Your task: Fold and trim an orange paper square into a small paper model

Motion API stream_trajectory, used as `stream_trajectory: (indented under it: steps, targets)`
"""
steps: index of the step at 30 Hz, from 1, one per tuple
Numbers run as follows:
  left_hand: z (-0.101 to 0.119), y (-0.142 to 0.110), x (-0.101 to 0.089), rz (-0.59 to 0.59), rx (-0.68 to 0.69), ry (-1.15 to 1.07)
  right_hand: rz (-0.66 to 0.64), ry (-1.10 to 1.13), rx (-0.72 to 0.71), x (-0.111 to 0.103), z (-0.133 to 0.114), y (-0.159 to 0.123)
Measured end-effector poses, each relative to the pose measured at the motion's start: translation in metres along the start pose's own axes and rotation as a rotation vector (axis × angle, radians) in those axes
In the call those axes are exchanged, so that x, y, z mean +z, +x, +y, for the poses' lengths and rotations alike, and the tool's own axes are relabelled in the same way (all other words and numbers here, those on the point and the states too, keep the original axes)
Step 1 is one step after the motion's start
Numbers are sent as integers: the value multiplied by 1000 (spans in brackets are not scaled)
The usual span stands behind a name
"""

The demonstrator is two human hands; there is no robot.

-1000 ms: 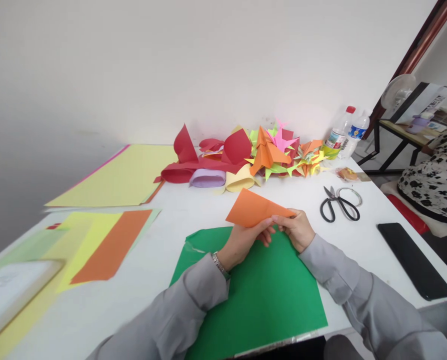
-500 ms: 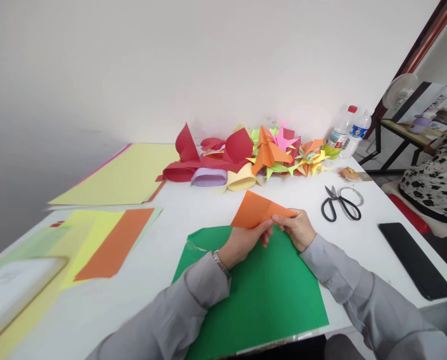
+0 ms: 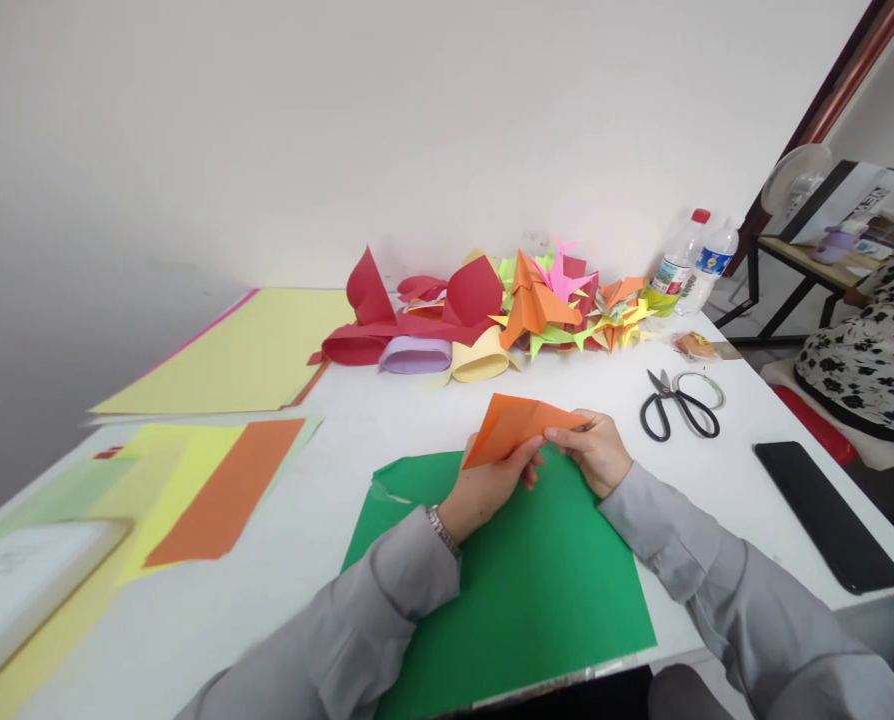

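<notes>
A piece of folded orange paper is held between both hands, just above the far part of a green sheet that is laid flat on the white tabletop. The long axis of the paper is run from side to side, with its wide part reaching left and away from the fingertips and its narrower end tucked in at the right. The near edge is pinched by the grip of the left hand, thumb on top, and the wide part is thus placed nearest to that hand. The narrow right end is pinched between thumb and fingers by the grip of the right hand. The thumbs are brought close together at the near edge; the undersides of the fingers are partly hidden. To the right, black-handled scissors are set down beside a ring, with a black flat object nearer the edge. To the left, an orange strip is laid over yellow paper. Along the wall, red paper shapes and an orange folded figure are heaped, with two bottles beyond.
</notes>
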State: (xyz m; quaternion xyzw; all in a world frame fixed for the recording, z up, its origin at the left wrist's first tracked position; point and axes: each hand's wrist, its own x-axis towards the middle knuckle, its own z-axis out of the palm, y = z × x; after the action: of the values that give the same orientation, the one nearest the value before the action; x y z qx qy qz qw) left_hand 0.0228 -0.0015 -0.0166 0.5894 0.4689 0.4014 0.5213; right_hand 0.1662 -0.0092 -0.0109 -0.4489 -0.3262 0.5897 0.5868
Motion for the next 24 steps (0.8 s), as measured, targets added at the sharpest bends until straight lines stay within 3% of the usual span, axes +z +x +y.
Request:
stream_trajectory:
  steps: [5, 14, 24]
  targets:
    - [-4, 2, -2, 13, 14, 10, 34, 18, 27, -2, 0, 3]
    - [-4, 3, -4, 25, -5, 24, -23, 72, 43, -5, -3, 6]
    - [0, 4, 0, 91, -55, -142, -107, 135, 40, -10, -2, 10]
